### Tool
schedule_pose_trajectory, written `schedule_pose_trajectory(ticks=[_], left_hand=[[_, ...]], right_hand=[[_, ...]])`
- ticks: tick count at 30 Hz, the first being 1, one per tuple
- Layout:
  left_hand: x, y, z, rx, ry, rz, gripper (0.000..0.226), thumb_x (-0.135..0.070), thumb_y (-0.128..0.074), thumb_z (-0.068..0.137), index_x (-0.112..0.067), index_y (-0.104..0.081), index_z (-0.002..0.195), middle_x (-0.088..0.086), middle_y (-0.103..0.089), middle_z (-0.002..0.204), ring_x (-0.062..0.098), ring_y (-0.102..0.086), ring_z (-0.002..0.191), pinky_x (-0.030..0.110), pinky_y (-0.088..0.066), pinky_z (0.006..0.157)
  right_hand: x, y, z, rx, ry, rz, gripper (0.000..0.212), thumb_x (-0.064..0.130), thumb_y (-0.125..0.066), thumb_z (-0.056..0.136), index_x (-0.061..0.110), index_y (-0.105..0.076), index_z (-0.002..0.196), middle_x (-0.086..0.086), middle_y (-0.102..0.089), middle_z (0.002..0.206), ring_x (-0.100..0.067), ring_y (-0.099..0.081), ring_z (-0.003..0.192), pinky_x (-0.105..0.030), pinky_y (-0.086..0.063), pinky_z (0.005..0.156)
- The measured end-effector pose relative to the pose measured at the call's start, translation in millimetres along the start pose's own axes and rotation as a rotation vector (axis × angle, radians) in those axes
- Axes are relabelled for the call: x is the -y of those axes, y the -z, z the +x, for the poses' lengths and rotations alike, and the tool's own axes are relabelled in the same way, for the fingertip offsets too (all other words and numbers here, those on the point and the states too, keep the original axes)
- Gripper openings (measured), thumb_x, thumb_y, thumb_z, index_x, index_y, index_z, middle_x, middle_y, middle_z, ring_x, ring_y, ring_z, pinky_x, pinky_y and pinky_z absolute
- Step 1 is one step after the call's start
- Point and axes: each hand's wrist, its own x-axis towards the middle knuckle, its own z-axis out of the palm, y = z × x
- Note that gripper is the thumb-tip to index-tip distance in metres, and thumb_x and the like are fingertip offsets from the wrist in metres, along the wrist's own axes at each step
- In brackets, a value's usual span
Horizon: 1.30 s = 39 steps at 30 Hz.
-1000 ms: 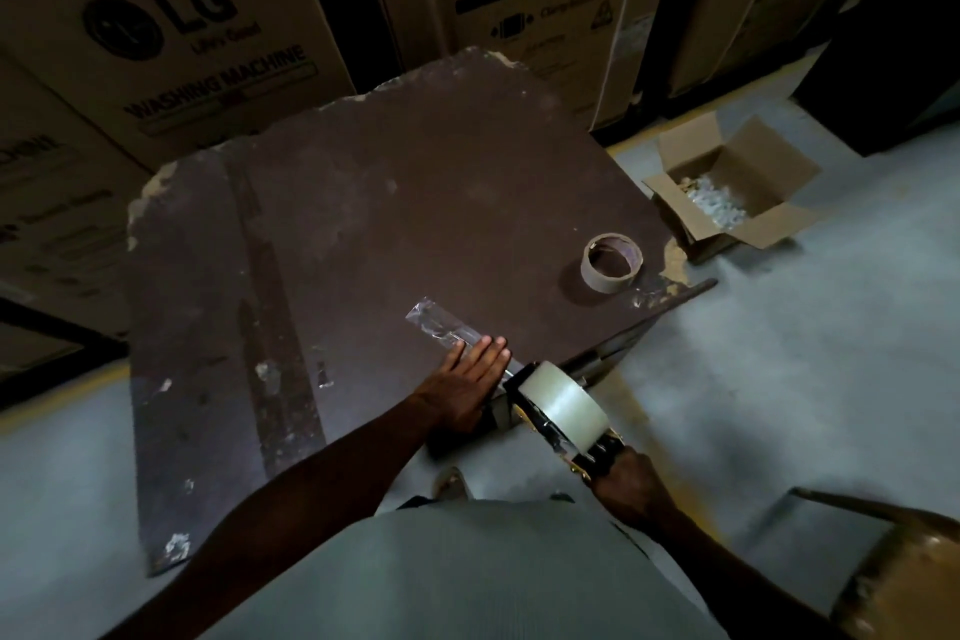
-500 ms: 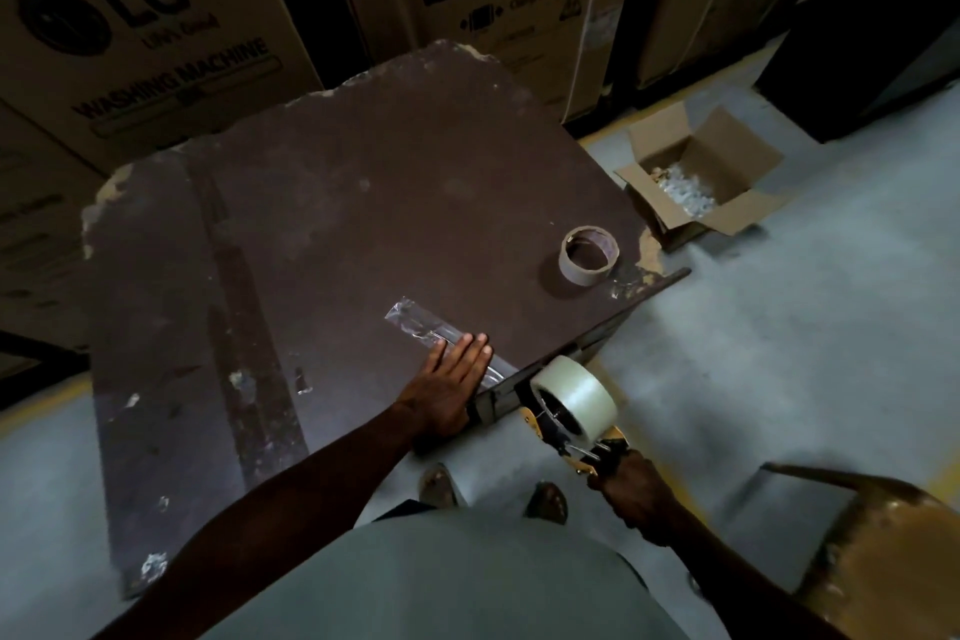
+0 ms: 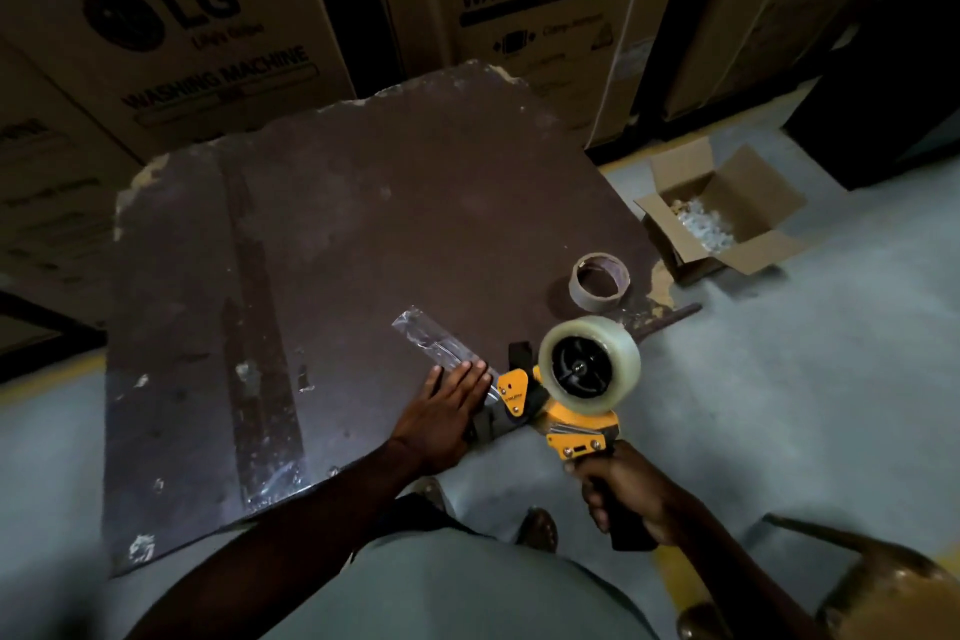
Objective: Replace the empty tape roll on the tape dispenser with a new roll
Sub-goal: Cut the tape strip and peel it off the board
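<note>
**New roll on, tape being tested on the worktop**

Nearest: right hand [image 3: 626, 496], fingers wrapped tight round the dark handle of the yellow tape dispenser [image 3: 561, 411]. New roll [image 3: 589, 366] of clear tape already sitting on the black wheel, big and full. Dispenser head tipped down at the near edge of the worktop [image 3: 363, 234].

Just beside it: left hand [image 3: 447, 411] flat on the worktop, fingers straight and spread a little, holding nothing, pressing on the near end of a shiny strip of tape [image 3: 434, 343] stuck to the brown top.

Probably the last step: checking that the tape pulls and cuts. To do it well: keep the flat hand pushing down on the strip, tilt the dispenser so the teeth bite, then a quick twist to cut. Keep fingertips away from the teeth. Pull slow so the tape does not fold on itself.

A bit farther: empty roll [image 3: 600, 282], just a brown card ring, lying flat near the right corner of the worktop, well apart from the dispenser.

Farther, on the floor: small open cardboard box [image 3: 748, 208], flaps out, with little white bits inside; too blurry to name.

Farthest: big washing machine boxes [image 3: 171, 42], shut.
</note>
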Motion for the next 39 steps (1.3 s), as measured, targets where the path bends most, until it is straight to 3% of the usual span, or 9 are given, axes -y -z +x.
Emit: schedule_pose_trajectory(ticks=[4, 6, 8, 11, 17, 23, 28, 33, 39], left_hand=[[14.6, 4.8, -3.5, -0.008, -0.052, -0.048, 0.08, -0.043, -0.058, 0.076, -0.011, -0.036, 0.146, 0.011, -0.041, 0.153, 0.029, -0.043, 0.139, 0.051, -0.041, 0.108], [24.0, 9.9, -3.1, -0.046, -0.056, -0.108, 0.067, -0.035, -0.054, 0.084, -0.012, -0.039, 0.146, 0.01, -0.04, 0.154, 0.027, -0.042, 0.139, 0.045, -0.038, 0.111], [33.5, 19.5, -3.1, -0.055, -0.01, -0.215, 0.056, -0.033, -0.044, 0.091, -0.018, -0.041, 0.144, 0.004, -0.038, 0.156, 0.024, -0.041, 0.139, 0.036, -0.034, 0.112], [48.6, 28.7, -4.2, -0.102, 0.108, -0.385, 0.05, -0.041, -0.033, 0.094, -0.028, -0.046, 0.141, -0.005, -0.048, 0.149, 0.018, -0.05, 0.131, 0.03, -0.043, 0.103], [94.6, 49.1, 7.9, -0.322, 0.269, -0.645, 0.041, -0.041, -0.036, 0.094, -0.025, -0.062, 0.122, -0.002, -0.07, 0.122, 0.019, -0.066, 0.109, 0.03, -0.051, 0.089], [117.4, 72.8, 27.8, -0.471, 0.369, -0.785, 0.035, -0.036, -0.047, 0.095, -0.021, -0.065, 0.12, 0.001, -0.071, 0.12, 0.018, -0.065, 0.111, 0.03, -0.05, 0.093], [125.5, 96.4, 61.4, -0.594, 0.531, -1.006, 0.043, -0.03, -0.052, 0.099, -0.009, -0.055, 0.137, 0.007, -0.059, 0.137, 0.018, -0.054, 0.129, 0.019, -0.037, 0.103], [151.2, 135.6, 91.6, -0.689, 0.611, -1.358, 0.053, -0.022, -0.057, 0.098, -0.009, -0.04, 0.146, 0.0, -0.049, 0.142, 0.014, -0.046, 0.132, 0.024, -0.038, 0.104], [165.9, 180.1, 100.6, -0.741, 0.596, -1.328, 0.044, -0.007, -0.062, 0.093, -0.006, -0.053, 0.136, 0.006, -0.065, 0.12, 0.013, -0.059, 0.11, 0.006, -0.047, 0.084]], right_hand=[[34.2, -14.9, 14.7, 0.067, -0.056, 0.125, 0.016, 0.01, -0.062, 0.09, 0.008, -0.052, 0.078, -0.01, -0.04, 0.053, -0.021, -0.036, 0.039, -0.025, -0.032, 0.043], [52.0, -22.8, 25.2, 0.095, -0.066, 0.174, 0.018, 0.012, -0.063, 0.089, 0.01, -0.053, 0.074, -0.01, -0.039, 0.053, -0.02, -0.036, 0.038, -0.024, -0.031, 0.042], [70.4, -32.4, 35.1, 0.123, -0.067, 0.195, 0.02, 0.015, -0.065, 0.086, 0.011, -0.054, 0.07, -0.008, -0.04, 0.052, -0.02, -0.037, 0.037, -0.024, -0.032, 0.042], [93.6, -44.3, 48.2, 0.151, -0.044, 0.217, 0.022, 0.017, -0.067, 0.083, 0.012, -0.053, 0.067, -0.005, -0.041, 0.049, -0.017, -0.038, 0.035, -0.023, -0.033, 0.041], [139.8, -63.4, 94.5, 0.246, -0.01, 0.29, 0.018, 0.022, -0.061, 0.086, 0.016, -0.051, 0.072, 0.0, -0.04, 0.049, -0.014, -0.039, 0.036, -0.024, -0.036, 0.04], [181.4, -74.2, 135.1, 0.245, -0.036, 0.259, 0.026, 0.025, -0.06, 0.086, 0.016, -0.052, 0.063, 0.002, -0.04, 0.047, -0.012, -0.036, 0.035, -0.023, -0.032, 0.038], [213.7, -75.7, 159.5, 0.319, -0.073, 0.257, 0.021, 0.022, -0.055, 0.085, 0.017, -0.047, 0.066, 0.004, -0.038, 0.046, -0.009, -0.034, 0.034, -0.02, -0.029, 0.037], [242.1, -61.9, 177.0, 0.528, -0.118, 0.247, 0.025, 0.02, -0.072, 0.076, 0.016, -0.049, 0.068, 0.005, -0.038, 0.045, -0.008, -0.035, 0.032, -0.019, -0.032, 0.037], [269.0, -45.1, 181.9, 0.808, -0.224, 0.317, 0.028, 0.016, -0.079, 0.073, 0.013, -0.051, 0.07, 0.004, -0.04, 0.045, -0.009, -0.037, 0.031, -0.019, -0.035, 0.038]])
